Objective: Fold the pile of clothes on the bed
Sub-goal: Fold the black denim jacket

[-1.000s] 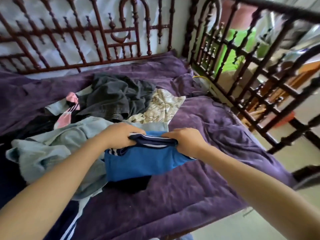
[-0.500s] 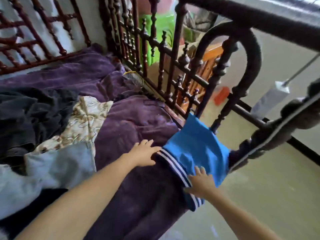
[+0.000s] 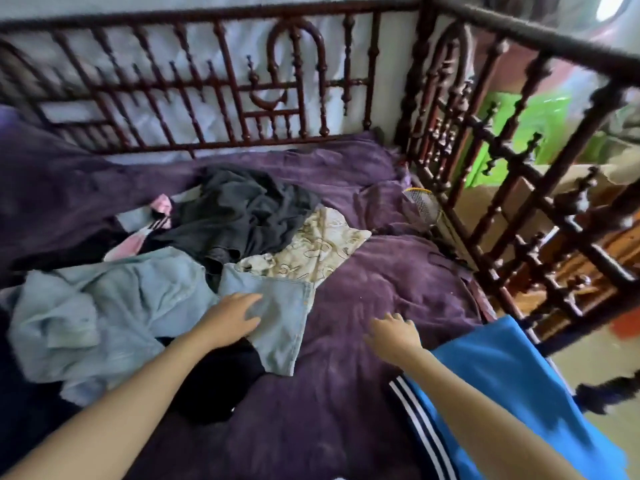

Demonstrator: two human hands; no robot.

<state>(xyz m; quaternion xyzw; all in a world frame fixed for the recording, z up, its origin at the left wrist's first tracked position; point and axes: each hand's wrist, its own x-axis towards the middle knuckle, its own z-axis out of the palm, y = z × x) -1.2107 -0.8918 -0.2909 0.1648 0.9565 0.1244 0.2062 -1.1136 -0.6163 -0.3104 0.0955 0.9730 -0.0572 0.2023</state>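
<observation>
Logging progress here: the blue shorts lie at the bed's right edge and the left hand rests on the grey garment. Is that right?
Not quite. The head view shows the left hand on the pale denim, not the grey garment, which lies farther back in the pile. The blue shorts do lie at the right edge of the bed.

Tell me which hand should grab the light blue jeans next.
Left. The left hand lies on the jeans, fingers straight. The right hand hovers over the purple blanket, apart from them, near the blue shorts.
</observation>
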